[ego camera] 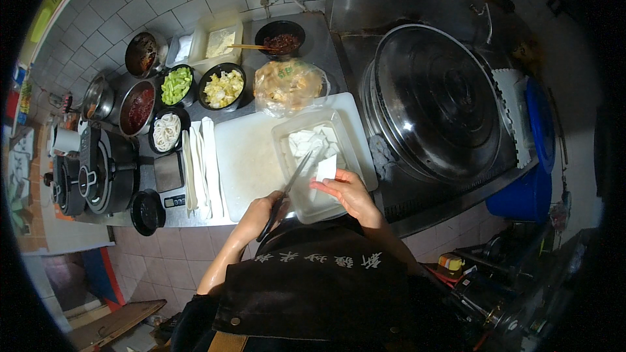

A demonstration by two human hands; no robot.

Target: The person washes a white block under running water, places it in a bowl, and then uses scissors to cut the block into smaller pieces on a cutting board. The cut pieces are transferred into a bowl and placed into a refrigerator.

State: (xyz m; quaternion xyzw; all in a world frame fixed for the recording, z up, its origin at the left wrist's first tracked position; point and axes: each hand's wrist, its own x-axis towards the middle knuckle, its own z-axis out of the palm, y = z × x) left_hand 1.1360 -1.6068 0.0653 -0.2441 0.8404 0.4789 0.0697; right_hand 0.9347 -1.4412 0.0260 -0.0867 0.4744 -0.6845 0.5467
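Observation:
My left hand (pixel 264 212) grips a pair of scissors (pixel 297 174) by its black handles, the blades pointing up over a translucent plastic tub (pixel 280 149). Between the fingers of my right hand (pixel 349 193) is a flat white strip (pixel 326 168), held above the same tub beside the blades. White cut pieces (pixel 313 142) lie heaped at the tub's far end. The tub rests on the right part of a white cutting board (pixel 247 156). Several long white strips (pixel 200 171) lie side by side just left of the board.
Behind the board sit a plastic bag of food (pixel 288 85), a bowl of chopped cabbage (pixel 223 89) and a bowl of green pieces (pixel 176 85). Left are a bowl of white noodles (pixel 167 132), a kitchen scale (pixel 169 173) and a cooker (pixel 110 171). A large lidded pot (pixel 435 102) stands right.

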